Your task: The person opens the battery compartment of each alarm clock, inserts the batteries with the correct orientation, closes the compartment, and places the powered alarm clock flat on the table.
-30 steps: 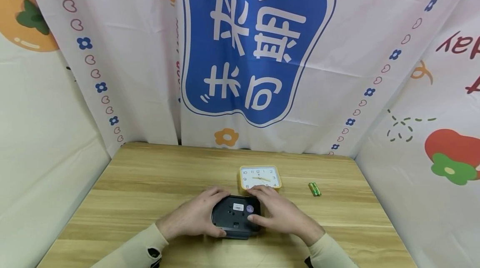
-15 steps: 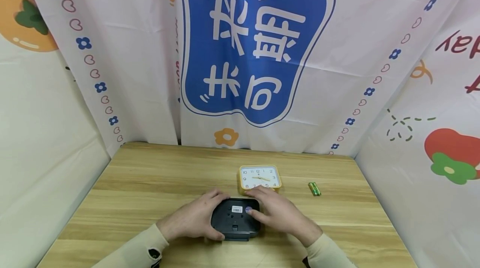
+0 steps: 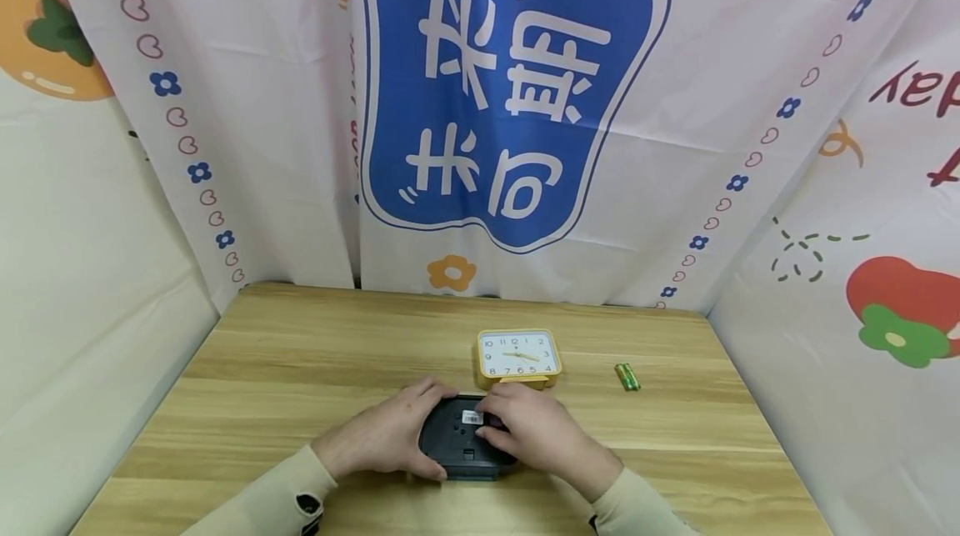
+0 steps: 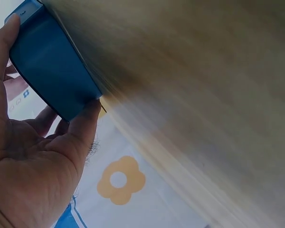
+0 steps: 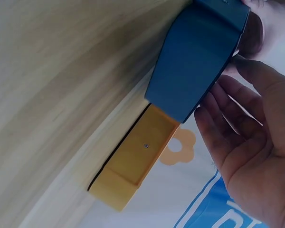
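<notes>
A blue clock (image 3: 457, 440) lies with its black back up on the table, in front of the yellow clock (image 3: 519, 354). The back carries a white label and small holes. My left hand (image 3: 390, 432) grips the blue clock's left end, thumb at the near edge, fingers at the far edge. In the left wrist view its thumb and fingers span the blue case (image 4: 52, 61). My right hand (image 3: 536, 432) is over the right part of the back, thumb and index fingertips close together there. Its curled fingers (image 5: 228, 118) hide that part, and I cannot tell whether they pinch anything.
Two green batteries (image 3: 627, 377) lie side by side to the right of the yellow clock, on the wooden table (image 3: 315, 344). A printed white curtain (image 3: 300, 186) hangs behind the table's far edge, with more cloth on both sides.
My right hand has moved left from the blue clock's right edge onto its back, its fingers drawing in. The blue clock tilted slightly; my left hand keeps its grip.
</notes>
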`<state>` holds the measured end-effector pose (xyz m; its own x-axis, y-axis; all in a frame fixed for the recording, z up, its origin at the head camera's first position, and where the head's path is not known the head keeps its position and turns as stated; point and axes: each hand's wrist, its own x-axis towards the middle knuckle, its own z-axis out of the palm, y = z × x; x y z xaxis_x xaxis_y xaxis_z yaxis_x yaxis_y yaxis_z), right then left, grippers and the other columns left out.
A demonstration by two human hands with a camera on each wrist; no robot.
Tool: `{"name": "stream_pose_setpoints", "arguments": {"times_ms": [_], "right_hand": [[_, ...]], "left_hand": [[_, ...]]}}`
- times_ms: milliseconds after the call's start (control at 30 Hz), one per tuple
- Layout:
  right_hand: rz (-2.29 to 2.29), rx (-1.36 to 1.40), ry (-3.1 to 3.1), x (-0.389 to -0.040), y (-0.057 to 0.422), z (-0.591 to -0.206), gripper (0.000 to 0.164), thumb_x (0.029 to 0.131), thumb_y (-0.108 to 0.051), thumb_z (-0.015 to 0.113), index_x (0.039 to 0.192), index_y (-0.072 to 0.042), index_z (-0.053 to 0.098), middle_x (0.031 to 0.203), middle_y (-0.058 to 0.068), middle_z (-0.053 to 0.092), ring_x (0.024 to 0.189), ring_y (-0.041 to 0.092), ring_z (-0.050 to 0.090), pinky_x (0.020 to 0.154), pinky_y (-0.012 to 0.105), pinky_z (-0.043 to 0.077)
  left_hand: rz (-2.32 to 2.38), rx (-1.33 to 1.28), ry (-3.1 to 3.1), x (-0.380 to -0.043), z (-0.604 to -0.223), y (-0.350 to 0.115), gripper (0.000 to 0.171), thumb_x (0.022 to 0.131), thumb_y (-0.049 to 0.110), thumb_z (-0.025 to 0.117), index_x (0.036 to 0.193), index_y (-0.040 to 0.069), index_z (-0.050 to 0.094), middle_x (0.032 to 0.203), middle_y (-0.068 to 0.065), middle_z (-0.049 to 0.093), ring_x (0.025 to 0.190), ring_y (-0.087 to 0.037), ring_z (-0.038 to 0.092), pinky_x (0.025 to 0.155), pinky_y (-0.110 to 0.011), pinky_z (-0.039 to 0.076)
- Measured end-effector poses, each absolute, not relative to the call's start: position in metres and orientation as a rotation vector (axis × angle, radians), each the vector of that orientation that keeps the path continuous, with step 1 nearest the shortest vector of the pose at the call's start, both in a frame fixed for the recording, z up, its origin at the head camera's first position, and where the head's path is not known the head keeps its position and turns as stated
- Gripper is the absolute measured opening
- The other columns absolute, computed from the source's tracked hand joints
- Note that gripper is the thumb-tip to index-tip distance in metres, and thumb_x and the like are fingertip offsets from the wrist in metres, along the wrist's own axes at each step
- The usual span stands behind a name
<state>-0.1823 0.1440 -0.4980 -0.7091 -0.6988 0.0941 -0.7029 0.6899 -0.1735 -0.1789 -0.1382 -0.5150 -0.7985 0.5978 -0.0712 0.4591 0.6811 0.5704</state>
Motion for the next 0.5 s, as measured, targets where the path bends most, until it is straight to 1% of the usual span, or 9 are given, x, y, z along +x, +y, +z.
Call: {"name": "stream_pose_setpoints", "arguments": {"times_ms": [100, 233, 367, 500], "right_hand": [[0.252, 1.216, -2.831, -0.181, 0.138, -0.498, 0.020, 0.109, -0.036, 0.088, 0.122, -0.021, 0.087, 0.117, -0.007, 0.080, 0.109, 0.006, 0.075, 0.089, 0.025, 0.068], [0.196, 1.242, -2.815, -0.179, 0.132, -0.500, 0.014, 0.107, -0.036, 0.089, 0.115, -0.024, 0.087, 0.113, -0.010, 0.080, 0.106, 0.005, 0.073, 0.085, 0.023, 0.067], [0.165, 1.266, -2.816, -0.177, 0.128, -0.502, 0.011, 0.107, -0.037, 0.090, 0.110, -0.027, 0.087, 0.111, -0.011, 0.081, 0.105, 0.003, 0.072, 0.086, 0.023, 0.066], [0.143, 1.279, -2.810, -0.176, 0.125, -0.503, 0.010, 0.107, -0.037, 0.090, 0.108, -0.027, 0.087, 0.110, -0.011, 0.081, 0.106, 0.003, 0.073, 0.089, 0.023, 0.066]], "left_hand": [[0.797, 0.847, 2.640, -0.179, -0.515, -0.139, 0.110, 0.078, 0.050, 0.111, 0.166, 0.012, 0.058, 0.149, 0.000, 0.062, 0.128, -0.016, 0.065, 0.113, -0.043, 0.063], [0.794, 0.858, 2.646, -0.180, -0.515, -0.139, 0.109, 0.078, 0.049, 0.111, 0.166, 0.011, 0.059, 0.146, 0.001, 0.062, 0.127, -0.015, 0.065, 0.112, -0.041, 0.062], [0.796, 0.865, 2.647, -0.179, -0.515, -0.139, 0.108, 0.078, 0.049, 0.111, 0.165, 0.012, 0.059, 0.143, 0.002, 0.062, 0.123, -0.014, 0.064, 0.109, -0.038, 0.062], [0.800, 0.867, 2.647, -0.179, -0.515, -0.139, 0.107, 0.078, 0.048, 0.111, 0.165, 0.012, 0.059, 0.142, 0.003, 0.062, 0.121, -0.013, 0.064, 0.107, -0.037, 0.062]]}}
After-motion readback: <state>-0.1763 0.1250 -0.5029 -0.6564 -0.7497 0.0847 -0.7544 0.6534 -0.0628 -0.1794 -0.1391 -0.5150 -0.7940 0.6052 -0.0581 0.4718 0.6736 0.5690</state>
